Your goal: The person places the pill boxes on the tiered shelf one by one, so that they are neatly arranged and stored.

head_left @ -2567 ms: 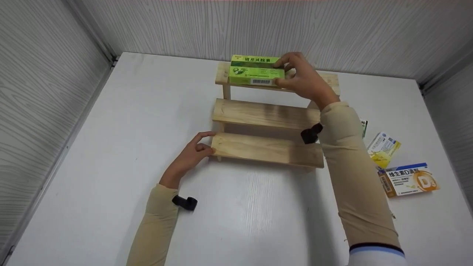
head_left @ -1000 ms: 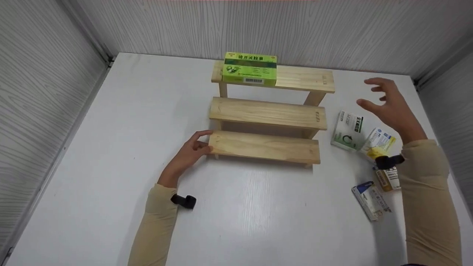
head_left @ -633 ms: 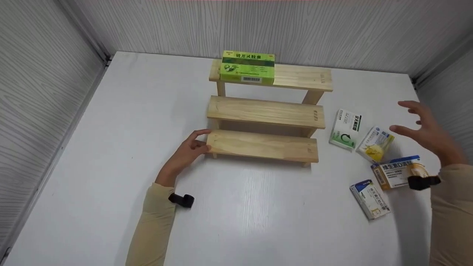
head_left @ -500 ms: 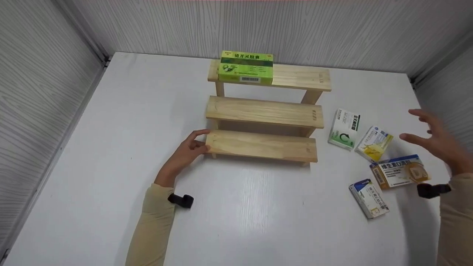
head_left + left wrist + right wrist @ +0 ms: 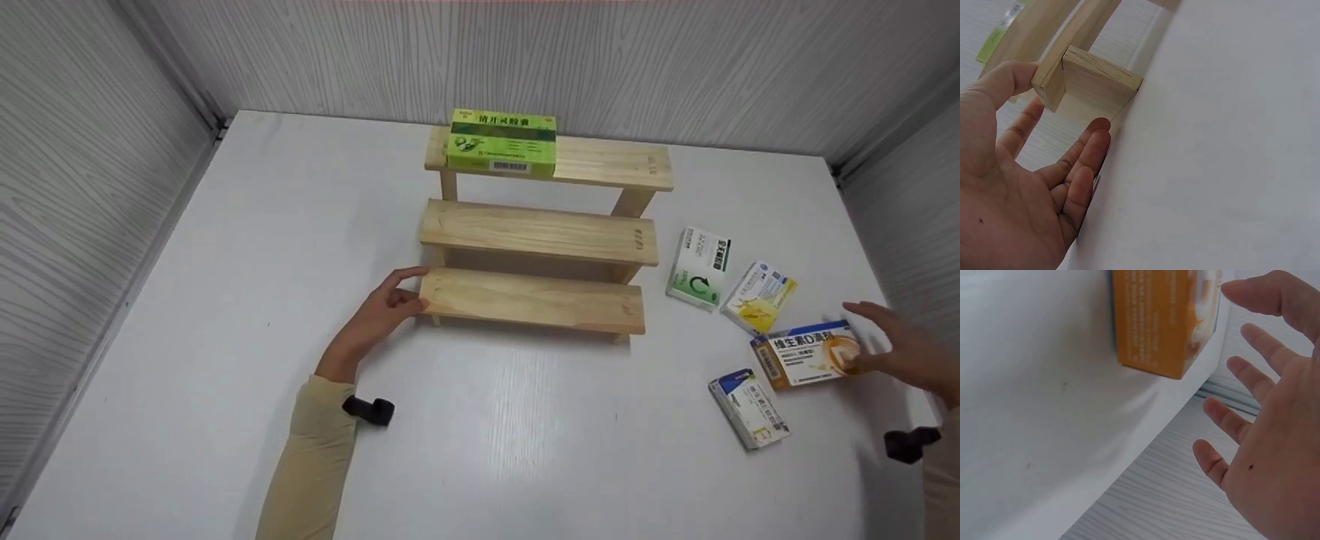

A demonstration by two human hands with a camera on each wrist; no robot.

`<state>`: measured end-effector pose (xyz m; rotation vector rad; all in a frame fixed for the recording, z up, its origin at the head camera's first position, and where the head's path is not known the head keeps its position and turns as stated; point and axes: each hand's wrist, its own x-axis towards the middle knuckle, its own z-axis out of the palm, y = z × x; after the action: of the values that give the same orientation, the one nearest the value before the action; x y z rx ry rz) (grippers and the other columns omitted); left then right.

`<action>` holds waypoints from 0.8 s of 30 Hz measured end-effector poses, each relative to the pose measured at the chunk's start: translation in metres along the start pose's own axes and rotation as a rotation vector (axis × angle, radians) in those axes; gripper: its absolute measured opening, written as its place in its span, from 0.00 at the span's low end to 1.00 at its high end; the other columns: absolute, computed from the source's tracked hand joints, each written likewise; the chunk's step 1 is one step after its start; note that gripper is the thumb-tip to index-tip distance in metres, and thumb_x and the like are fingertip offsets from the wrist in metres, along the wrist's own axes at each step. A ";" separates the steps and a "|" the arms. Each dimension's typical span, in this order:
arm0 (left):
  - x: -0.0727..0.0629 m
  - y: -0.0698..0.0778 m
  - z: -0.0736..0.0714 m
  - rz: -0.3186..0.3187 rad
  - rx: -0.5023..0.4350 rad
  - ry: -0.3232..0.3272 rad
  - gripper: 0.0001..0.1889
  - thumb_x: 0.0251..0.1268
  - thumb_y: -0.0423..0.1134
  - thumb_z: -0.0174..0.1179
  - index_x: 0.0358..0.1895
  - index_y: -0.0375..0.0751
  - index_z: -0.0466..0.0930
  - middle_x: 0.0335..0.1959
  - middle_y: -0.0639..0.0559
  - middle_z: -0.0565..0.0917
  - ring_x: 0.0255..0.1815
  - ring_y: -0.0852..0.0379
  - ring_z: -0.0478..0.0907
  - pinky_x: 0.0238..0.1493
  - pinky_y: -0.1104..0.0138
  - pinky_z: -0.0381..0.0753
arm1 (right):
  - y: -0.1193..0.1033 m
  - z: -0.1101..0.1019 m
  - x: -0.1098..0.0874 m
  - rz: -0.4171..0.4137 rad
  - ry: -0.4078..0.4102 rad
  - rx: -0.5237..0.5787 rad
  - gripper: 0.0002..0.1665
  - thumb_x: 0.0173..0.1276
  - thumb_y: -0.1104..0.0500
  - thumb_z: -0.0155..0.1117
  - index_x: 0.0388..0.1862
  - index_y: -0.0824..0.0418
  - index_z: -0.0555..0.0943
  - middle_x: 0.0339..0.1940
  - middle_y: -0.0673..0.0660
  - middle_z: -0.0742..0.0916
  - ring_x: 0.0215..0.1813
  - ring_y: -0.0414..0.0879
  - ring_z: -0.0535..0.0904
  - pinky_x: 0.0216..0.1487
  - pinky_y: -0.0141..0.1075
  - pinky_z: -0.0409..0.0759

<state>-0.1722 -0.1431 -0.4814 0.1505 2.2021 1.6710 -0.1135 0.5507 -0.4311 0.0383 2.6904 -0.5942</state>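
A three-tier wooden display rack (image 5: pixel 532 296) stands on the white table. My left hand (image 5: pixel 379 315) grips the left end of its lowest board between thumb and index finger; in the left wrist view the other fingers (image 5: pixel 1095 149) extend below that board. On the top board, at its left, lies a green medicine box (image 5: pixel 501 142). At the far right my right hand (image 5: pixel 911 352) is spread over the right end of a white and orange vitamin D box (image 5: pixel 810 356). In the right wrist view its orange end (image 5: pixel 1154 320) shows beside the parted thumb and fingers.
Left of the vitamin D box lie a white and green box (image 5: pixel 700 268), a white and yellow box (image 5: pixel 759 298) and a white and blue box (image 5: pixel 750 410). Grey wood-grain walls (image 5: pixel 525 60) border the table at the back and sides.
My right hand has let go of the green box on the top board, swung out to the right, and come down to the vitamin D box. The left hand keeps its grip.
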 end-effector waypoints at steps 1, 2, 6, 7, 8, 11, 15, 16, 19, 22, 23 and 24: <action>0.000 0.000 0.000 -0.001 0.001 0.001 0.27 0.69 0.45 0.58 0.69 0.60 0.64 0.46 0.44 0.79 0.48 0.53 0.75 0.51 0.62 0.69 | 0.003 0.001 -0.001 0.009 -0.016 0.003 0.54 0.58 0.63 0.65 0.75 0.70 0.44 0.72 0.82 0.43 0.70 0.82 0.35 0.60 0.76 0.38; 0.000 0.000 0.000 -0.003 0.001 0.002 0.27 0.69 0.44 0.58 0.69 0.60 0.65 0.46 0.45 0.79 0.48 0.53 0.75 0.51 0.62 0.69 | 0.006 0.003 -0.001 0.011 -0.029 0.012 0.55 0.58 0.63 0.65 0.75 0.70 0.44 0.72 0.82 0.42 0.70 0.82 0.33 0.60 0.76 0.37; 0.000 -0.001 0.000 -0.006 -0.005 0.010 0.27 0.68 0.42 0.58 0.69 0.59 0.65 0.45 0.46 0.79 0.46 0.53 0.75 0.50 0.62 0.69 | 0.014 0.008 -0.003 0.021 -0.038 0.019 0.57 0.57 0.61 0.67 0.77 0.65 0.43 0.73 0.79 0.41 0.71 0.80 0.32 0.61 0.76 0.35; 0.000 -0.001 0.000 -0.004 0.001 0.009 0.27 0.68 0.42 0.58 0.69 0.59 0.65 0.45 0.46 0.79 0.46 0.54 0.75 0.50 0.63 0.70 | 0.015 0.009 -0.003 0.026 -0.044 0.026 0.57 0.58 0.60 0.66 0.77 0.65 0.42 0.73 0.79 0.41 0.71 0.80 0.31 0.62 0.76 0.35; 0.000 0.000 0.000 -0.003 0.003 0.010 0.27 0.68 0.42 0.58 0.69 0.59 0.65 0.45 0.47 0.79 0.46 0.54 0.75 0.50 0.63 0.70 | 0.016 0.009 -0.003 0.033 -0.052 0.036 0.57 0.58 0.61 0.66 0.78 0.65 0.41 0.73 0.79 0.40 0.71 0.80 0.30 0.62 0.75 0.34; 0.000 -0.001 0.000 0.001 0.007 0.007 0.27 0.68 0.43 0.58 0.70 0.58 0.64 0.45 0.46 0.79 0.45 0.55 0.75 0.49 0.63 0.70 | 0.016 0.010 -0.005 0.057 -0.066 0.052 0.59 0.57 0.61 0.66 0.78 0.65 0.39 0.73 0.79 0.41 0.70 0.81 0.31 0.62 0.75 0.35; 0.000 -0.001 0.000 0.006 -0.004 0.004 0.27 0.68 0.43 0.58 0.69 0.58 0.65 0.45 0.45 0.79 0.45 0.54 0.75 0.50 0.63 0.70 | 0.015 0.011 -0.008 0.071 -0.085 0.093 0.61 0.55 0.64 0.66 0.77 0.66 0.36 0.73 0.80 0.40 0.70 0.81 0.30 0.61 0.75 0.34; 0.000 -0.001 0.000 0.006 -0.002 0.005 0.27 0.68 0.43 0.58 0.69 0.58 0.65 0.45 0.45 0.79 0.46 0.54 0.75 0.50 0.63 0.70 | 0.015 0.012 -0.008 0.070 -0.090 0.104 0.62 0.55 0.65 0.66 0.77 0.66 0.35 0.73 0.79 0.39 0.69 0.81 0.29 0.61 0.75 0.33; 0.001 -0.002 -0.001 0.010 0.010 0.006 0.28 0.68 0.44 0.58 0.70 0.56 0.65 0.46 0.44 0.79 0.45 0.55 0.75 0.49 0.64 0.70 | 0.012 0.014 -0.010 0.055 -0.090 0.136 0.63 0.54 0.67 0.65 0.77 0.65 0.33 0.73 0.79 0.36 0.69 0.82 0.28 0.60 0.76 0.34; 0.002 -0.003 -0.001 0.012 0.020 0.008 0.28 0.68 0.44 0.58 0.70 0.55 0.64 0.46 0.43 0.79 0.45 0.56 0.75 0.49 0.64 0.70 | 0.008 0.015 -0.011 0.013 -0.089 0.141 0.64 0.52 0.69 0.65 0.77 0.65 0.32 0.72 0.80 0.36 0.68 0.84 0.29 0.59 0.77 0.35; 0.002 -0.002 0.000 0.011 0.016 0.009 0.28 0.68 0.44 0.59 0.70 0.55 0.64 0.46 0.43 0.79 0.45 0.56 0.75 0.49 0.64 0.71 | 0.006 0.015 -0.011 0.002 -0.086 0.140 0.64 0.52 0.70 0.64 0.77 0.64 0.32 0.72 0.80 0.35 0.68 0.84 0.29 0.59 0.77 0.35; 0.002 -0.002 0.000 0.009 0.012 0.009 0.28 0.68 0.44 0.59 0.70 0.55 0.65 0.47 0.43 0.79 0.45 0.56 0.75 0.49 0.64 0.71 | 0.004 0.015 -0.011 -0.008 -0.087 0.141 0.64 0.52 0.71 0.64 0.77 0.64 0.32 0.73 0.79 0.35 0.69 0.83 0.28 0.59 0.77 0.33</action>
<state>-0.1740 -0.1430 -0.4840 0.1568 2.2211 1.6671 -0.0976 0.5488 -0.4417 0.0383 2.5620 -0.7697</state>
